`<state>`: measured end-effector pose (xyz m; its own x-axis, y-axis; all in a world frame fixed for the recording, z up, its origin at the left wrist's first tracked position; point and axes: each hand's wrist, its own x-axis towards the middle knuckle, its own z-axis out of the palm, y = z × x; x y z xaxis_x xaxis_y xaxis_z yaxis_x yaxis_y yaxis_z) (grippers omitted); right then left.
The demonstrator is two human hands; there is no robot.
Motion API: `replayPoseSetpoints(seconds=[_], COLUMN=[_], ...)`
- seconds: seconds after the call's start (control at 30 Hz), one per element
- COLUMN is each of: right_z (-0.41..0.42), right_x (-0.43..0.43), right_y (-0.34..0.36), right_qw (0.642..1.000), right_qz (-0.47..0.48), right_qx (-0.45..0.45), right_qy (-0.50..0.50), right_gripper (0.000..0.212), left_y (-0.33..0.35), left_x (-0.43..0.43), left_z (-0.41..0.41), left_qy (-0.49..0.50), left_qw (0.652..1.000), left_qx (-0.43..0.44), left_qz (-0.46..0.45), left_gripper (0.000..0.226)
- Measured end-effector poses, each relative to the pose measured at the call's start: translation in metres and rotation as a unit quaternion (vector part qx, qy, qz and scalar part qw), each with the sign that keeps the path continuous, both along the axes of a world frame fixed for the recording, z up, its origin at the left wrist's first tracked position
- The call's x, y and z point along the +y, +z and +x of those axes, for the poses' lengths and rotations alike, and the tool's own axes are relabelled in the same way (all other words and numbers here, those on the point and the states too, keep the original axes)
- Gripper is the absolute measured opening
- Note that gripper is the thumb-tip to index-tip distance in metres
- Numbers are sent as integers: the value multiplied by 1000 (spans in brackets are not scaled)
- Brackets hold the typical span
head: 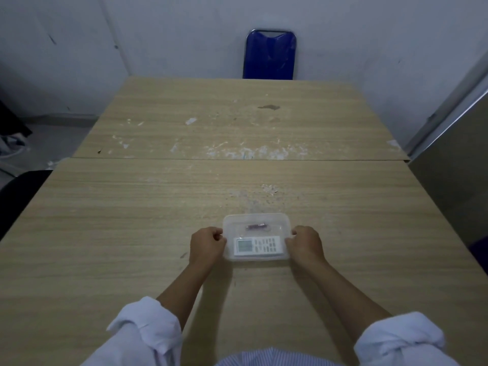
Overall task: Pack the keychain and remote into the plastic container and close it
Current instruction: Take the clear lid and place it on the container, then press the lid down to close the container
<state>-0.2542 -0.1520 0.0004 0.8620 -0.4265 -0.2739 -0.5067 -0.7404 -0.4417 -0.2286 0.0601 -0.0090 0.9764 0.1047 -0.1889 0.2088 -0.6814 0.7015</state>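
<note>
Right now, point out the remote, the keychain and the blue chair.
remote [260,246]: head view, middle of its white face.
keychain [255,226]: head view, its purple body.
blue chair [270,55]: head view, middle of its backrest.
</note>
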Motion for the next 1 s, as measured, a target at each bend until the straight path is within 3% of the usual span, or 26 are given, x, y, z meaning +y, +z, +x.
replayPoseSetpoints(seconds=[0.5,0.67,0.77,0.83,1.0], right_z=[4,0,-1,2,6], right_x=[2,10,15,18,18], right_y=[4,-1,-16,-29,-56], right_qw=[993,996,989,980,964], right_qz=[-61,-66,-40,-35,-93], right_qx=[83,22,-55,-57,-58], right_qy=[50,49,128,186,241], right_gripper=[26,35,57,64,75], left_y=[-6,-5,-6,-10,-28], left_x=[-1,0,-7,-16,-29], left_z=[12,14,9,9,16], left_qy=[-16,-24,-92,-170,-303], left_qw=[999,999,994,978,926], left_qx=[17,34,-55,-89,-59], left_qz=[22,24,25,79,220], left_gripper=[29,43,63,67,64])
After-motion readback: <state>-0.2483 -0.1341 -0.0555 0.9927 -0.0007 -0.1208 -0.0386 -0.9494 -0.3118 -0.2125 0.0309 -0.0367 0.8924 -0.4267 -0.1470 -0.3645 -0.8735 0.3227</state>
